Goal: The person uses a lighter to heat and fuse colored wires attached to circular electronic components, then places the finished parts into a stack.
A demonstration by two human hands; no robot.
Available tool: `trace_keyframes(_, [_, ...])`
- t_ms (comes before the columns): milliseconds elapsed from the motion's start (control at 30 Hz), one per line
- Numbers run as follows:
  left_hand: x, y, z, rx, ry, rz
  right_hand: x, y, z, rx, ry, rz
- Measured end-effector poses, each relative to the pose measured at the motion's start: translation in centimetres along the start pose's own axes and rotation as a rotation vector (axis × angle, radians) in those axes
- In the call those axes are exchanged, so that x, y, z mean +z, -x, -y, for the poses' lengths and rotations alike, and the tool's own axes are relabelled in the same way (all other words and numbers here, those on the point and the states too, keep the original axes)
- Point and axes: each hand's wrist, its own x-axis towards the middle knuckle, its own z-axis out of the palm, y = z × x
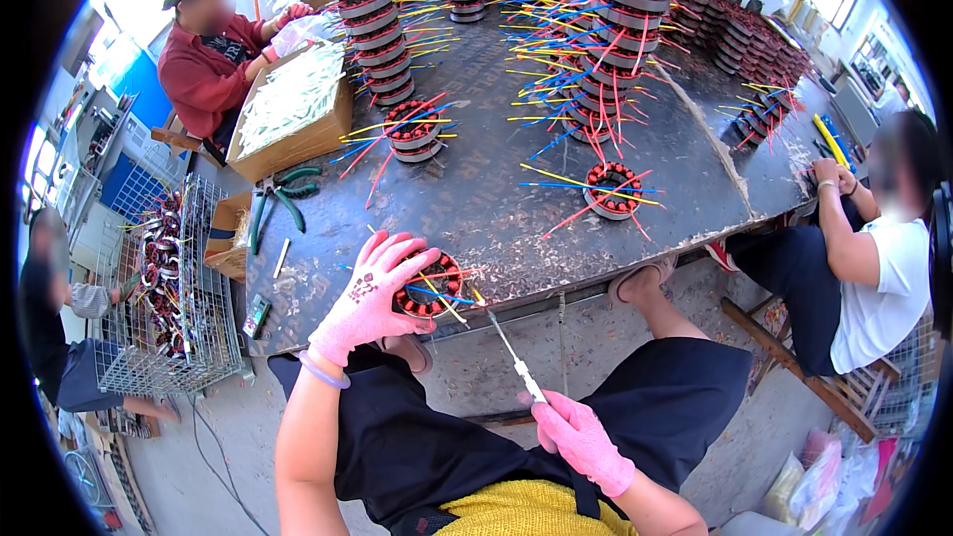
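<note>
My left hand (362,293), in a pink glove, grips a motor stator (453,278) at the table's near edge. The stator is a ring with red and black windings, and blue, yellow and red lead wires (449,304) stick out of it to the right. My right hand (586,440), also pink-gloved, is closed round the white handle of a thin tool (526,373). Its slender shaft points up and left, with the tip close to the wire ends; whether it touches them I cannot tell. A single stator (613,191) lies farther right on the table.
Tall stator stacks (375,35) with wires jutting out stand across the dark table (467,201). Green-handled pliers (288,203) lie by a carton (316,127) of white pieces at left. A wire basket (169,357) stands beside the table. Co-workers sit at left and right.
</note>
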Motion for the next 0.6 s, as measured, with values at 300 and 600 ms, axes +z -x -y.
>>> trace_keyframes(300, [0.1,0.0,0.0,0.009,-0.006,-0.002,0.2,0.1,0.5,0.015,0.026,-0.03])
trace_keyframes(600, [0.2,-0.2,-0.8,-0.082,-0.116,-0.079,-0.2,0.4,-0.3,0.014,-0.016,-0.027])
